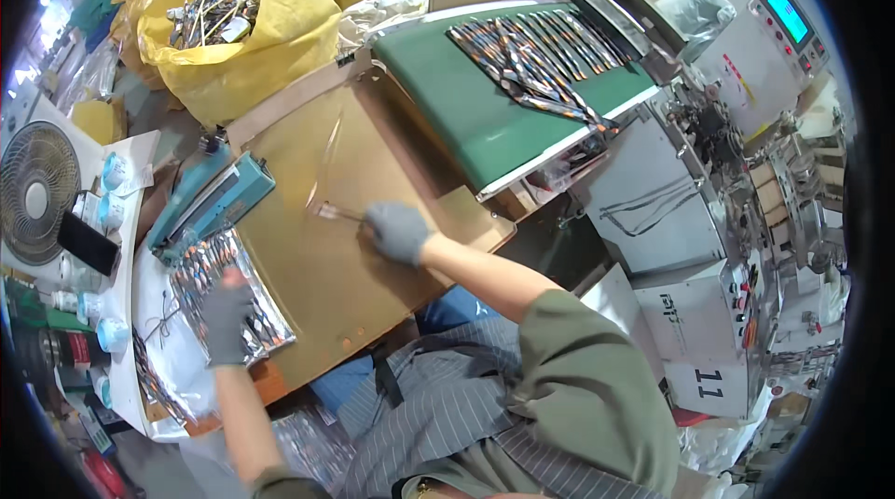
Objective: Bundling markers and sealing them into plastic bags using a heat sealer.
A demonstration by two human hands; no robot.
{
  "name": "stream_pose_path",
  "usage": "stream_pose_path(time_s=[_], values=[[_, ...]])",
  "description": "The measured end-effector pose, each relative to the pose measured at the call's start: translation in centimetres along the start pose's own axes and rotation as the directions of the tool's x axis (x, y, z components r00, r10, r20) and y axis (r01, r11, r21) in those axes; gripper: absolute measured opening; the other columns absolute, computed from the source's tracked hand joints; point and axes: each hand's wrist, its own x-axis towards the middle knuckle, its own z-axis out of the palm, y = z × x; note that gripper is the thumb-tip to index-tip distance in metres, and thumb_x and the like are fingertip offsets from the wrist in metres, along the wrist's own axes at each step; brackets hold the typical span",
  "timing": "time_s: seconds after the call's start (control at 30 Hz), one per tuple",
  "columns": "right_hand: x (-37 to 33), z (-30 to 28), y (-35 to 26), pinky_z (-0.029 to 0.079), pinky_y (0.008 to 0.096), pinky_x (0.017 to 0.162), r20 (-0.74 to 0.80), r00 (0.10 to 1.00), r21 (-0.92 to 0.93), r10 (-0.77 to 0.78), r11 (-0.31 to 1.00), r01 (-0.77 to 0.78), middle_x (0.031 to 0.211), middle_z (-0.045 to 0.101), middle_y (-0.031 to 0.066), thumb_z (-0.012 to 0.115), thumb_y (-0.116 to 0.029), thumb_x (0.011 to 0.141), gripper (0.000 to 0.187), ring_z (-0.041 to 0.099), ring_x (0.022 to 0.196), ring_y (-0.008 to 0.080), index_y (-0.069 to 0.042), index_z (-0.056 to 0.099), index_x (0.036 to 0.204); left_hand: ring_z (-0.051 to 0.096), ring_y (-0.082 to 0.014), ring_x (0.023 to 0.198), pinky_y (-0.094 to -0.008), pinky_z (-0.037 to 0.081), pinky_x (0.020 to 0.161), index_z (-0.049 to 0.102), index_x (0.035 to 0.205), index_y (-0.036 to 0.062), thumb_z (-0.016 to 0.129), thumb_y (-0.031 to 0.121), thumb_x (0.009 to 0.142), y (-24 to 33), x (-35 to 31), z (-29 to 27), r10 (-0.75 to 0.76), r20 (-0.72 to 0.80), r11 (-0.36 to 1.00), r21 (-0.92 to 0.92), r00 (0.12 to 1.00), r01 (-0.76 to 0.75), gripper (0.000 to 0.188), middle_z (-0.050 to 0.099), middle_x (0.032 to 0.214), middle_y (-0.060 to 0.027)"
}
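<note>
Gloved hands (227, 322) apart, patterned pack (209, 261) under left

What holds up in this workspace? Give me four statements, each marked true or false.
1. Black-and-orange patterned strips lie on the green flat belt. True.
2. The right grey-gloved hand is over that belt. False: the right grey-gloved hand is over the flat brown tabletop.
3. The left grey-gloved hand is over the shiny pack of patterned strips. True.
4. The long teal device is right of both hands. False: the long teal device is left of the right hand.
</note>
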Motion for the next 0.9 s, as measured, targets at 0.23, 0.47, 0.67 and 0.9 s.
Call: stream_pose_path(time_s=[0.23, 0.47, 0.67, 0.9], values=[[-4.8, -10.4, -5.2, 0.045, 0.0392, 0.083, -0.036, 0.668, -0.096, -0.744, 0.668, 0.738, 0.089, 0.054, 0.005, 0.064, -0.026, 0.066, 0.023, 0.054, 0.089, 0.0232, -0.013, 0.055, 0.083, 0.048, -0.0095, 0.048, -0.0227, 0.037, 0.042, 0.054, 0.103, 0.0049, 0.053, 0.041, 0.091, 1.6, -8.3, 14.9, -0.233, 0.697, 0.918, -0.073, 0.678, 0.39, 0.039, 0.053, 0.071, -0.0023], [-3.2, -20.7, 14.5, 0.044, 0.0431, 0.077, -0.301, 0.923, -0.545, 0.242, 0.75, -0.374, 0.098, 0.057, 0.0147, 0.065, -0.032, 0.078, 0.029, 0.055, 0.094, 0.0312, -0.009, 0.056, 0.092, 0.033, -0.0059, 0.038, -0.0227, 0.027, 0.037, 0.045, 0.08, 0.0124, 0.052, 0.03, 0.093, 1.6, -12.5, 14.4, -0.113, 0.284, 0.886, -0.405, 0.952, 0.226, 0.023, 0.037, 0.054, 0.0044], [-3.8, -19.1, 8.7, 0.045, 0.0392, 0.07, -0.147, 0.936, -0.608, -0.32, 0.776, 0.17, 0.084, 0.055, 0.0073, 0.058, -0.019, 0.083, 0.013, 0.056, 0.081, 0.0261, -0.008, 0.054, 0.088, 0.035, -0.006, 0.039, -0.0219, 0.027, 0.038, 0.039, 0.066, 0.0169, 0.05, 0.041, 0.094, 1.0, -13.2, 15.7, -0.172, 0.261, 0.886, -0.381, 0.95, 0.265, 0.038, 0.04, 0.054, 0.0035], [-11.8, -12.7, -7.4, 0.047, 0.0416, 0.059, 0.387, 0.712, 0.082, -0.587, 0.791, 0.607, 0.078, 0.061, 0.0101, 0.056, -0.03, 0.085, 0.025, 0.061, 0.065, 0.0299, -0.014, 0.056, 0.105, 0.05, -0.0097, 0.053, -0.0215, 0.038, 0.046, 0.061, 0.102, 0.0031, 0.054, 0.046, 0.089, 0.5, -13.2, 14.9, -0.116, 0.394, 0.95, -0.224, 0.912, 0.218, 0.045, 0.059, 0.077, -0.0054]])
